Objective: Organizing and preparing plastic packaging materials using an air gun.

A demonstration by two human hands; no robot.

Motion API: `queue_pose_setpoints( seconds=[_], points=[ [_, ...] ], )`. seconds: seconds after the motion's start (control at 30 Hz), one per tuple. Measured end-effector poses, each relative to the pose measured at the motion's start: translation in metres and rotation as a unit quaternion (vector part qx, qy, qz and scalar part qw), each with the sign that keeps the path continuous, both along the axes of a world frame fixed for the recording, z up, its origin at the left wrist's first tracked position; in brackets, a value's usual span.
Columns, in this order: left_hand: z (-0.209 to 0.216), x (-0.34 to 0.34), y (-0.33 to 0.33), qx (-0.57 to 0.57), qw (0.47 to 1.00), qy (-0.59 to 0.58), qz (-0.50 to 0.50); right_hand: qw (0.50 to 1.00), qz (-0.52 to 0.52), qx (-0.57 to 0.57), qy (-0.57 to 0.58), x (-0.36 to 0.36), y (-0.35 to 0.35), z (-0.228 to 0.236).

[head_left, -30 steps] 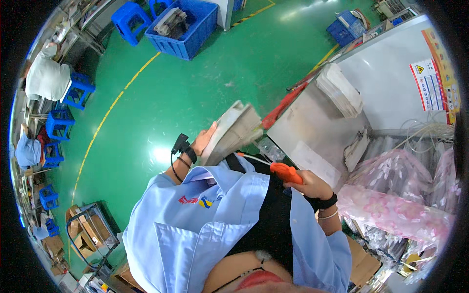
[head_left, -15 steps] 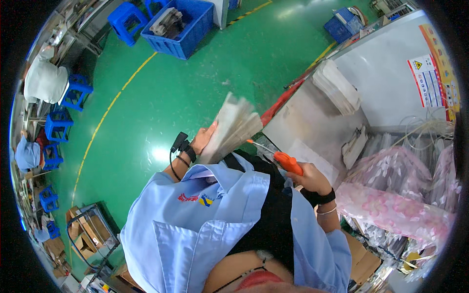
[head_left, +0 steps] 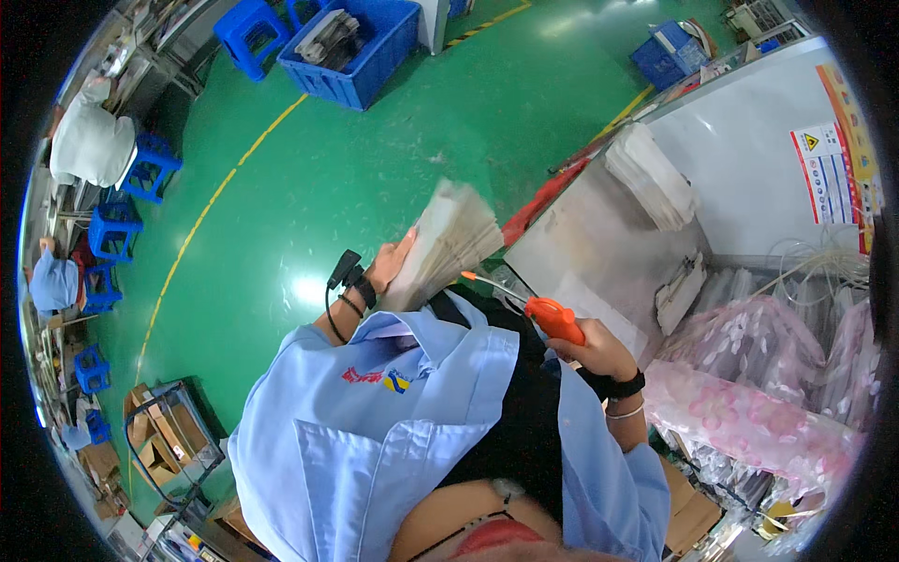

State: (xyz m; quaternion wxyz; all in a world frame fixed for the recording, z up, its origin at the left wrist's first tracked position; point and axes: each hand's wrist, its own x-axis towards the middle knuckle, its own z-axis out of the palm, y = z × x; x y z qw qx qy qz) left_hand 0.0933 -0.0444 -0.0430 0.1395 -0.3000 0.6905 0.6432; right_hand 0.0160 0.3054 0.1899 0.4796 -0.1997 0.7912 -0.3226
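Observation:
My left hand (head_left: 391, 266) grips one side of a bundle of thin whitish sheets (head_left: 440, 245), held up in front of my body. The bundle's far-right edges are fanned and blurred. In my right hand (head_left: 601, 350) is an orange air blow gun (head_left: 554, 320) with a thin metal nozzle. Its orange tip points left at the near part of the sheets, with a small gap that I cannot judge exactly. Most of the right fingers are hidden behind the handle. A similar stack of whitish sheets (head_left: 651, 178) lies on the metal worktop (head_left: 567, 251) to the right.
Clear bags and pink flowered plastic film (head_left: 749, 398) are heaped at the right, beside a pale panel (head_left: 740, 140). Far off stand a blue crate (head_left: 351, 80) and a blue stool (head_left: 251, 37). People sit along the left, near more stools. Cardboard boxes (head_left: 173, 436) are at lower left.
The blow gun's tip has shifted slightly left, nearer the sheets. The bundle's loose edges look spread a little differently. Both hands keep their hold, and the view has tilted slightly.

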Motion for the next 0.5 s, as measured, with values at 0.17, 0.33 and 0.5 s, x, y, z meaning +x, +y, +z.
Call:
queue_pose_setpoints(
  seconds=[0.17,0.33,0.5],
  points=[
    [0.021,-0.008,0.006,0.028,0.999,0.025,0.021,0.998,0.006,0.028,0.054,-0.005,-0.006,0.005],
    [0.001,-0.013,-0.001,0.005,1.0,-0.002,-0.018,0.995,0.0,0.07,0.068,-0.009,-0.005,-0.002],
    [0.003,-0.021,-0.002,0.011,0.999,0.0,-0.052,0.997,-0.012,0.04,0.071,-0.01,0.001,-0.009]
  ],
)
